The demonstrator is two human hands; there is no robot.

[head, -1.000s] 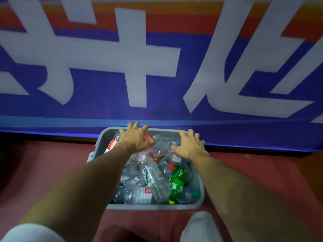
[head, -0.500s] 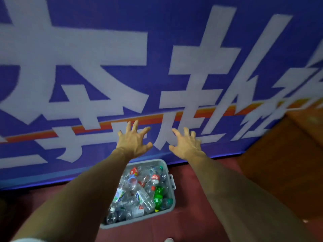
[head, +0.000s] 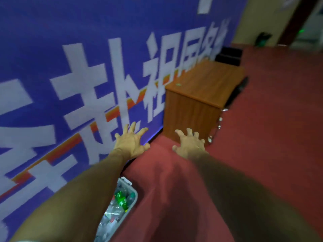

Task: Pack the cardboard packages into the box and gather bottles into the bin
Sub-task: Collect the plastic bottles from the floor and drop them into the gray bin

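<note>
Both hands were empty here: the left hand (head: 131,142) and right hand (head: 189,144) were stretched out in front, fingers spread wide, well apart from each other and touching nothing, over the red floor (head: 262,154) near the foot of the blue banner (head: 52,41). The bin (head: 135,196) sat low in the view, right beside the banner and partly hidden under the left forearm. It was packed with bottles (head: 120,198) (one green, the rest mostly clear as far as I could tell; it's all pretty blurry). A wooden desk (head: 201,95) stood further along the banner with some tiny thing on top that I couldn't make out. No cardboard packages or box in sight, so I can't say how that half was going. My worry from here: the bin looked close to full and sat down by the person's legs, so a careless step could clip it and send bottles rolling across the floor. Piling more on top could also make them slide off the heap.
</note>
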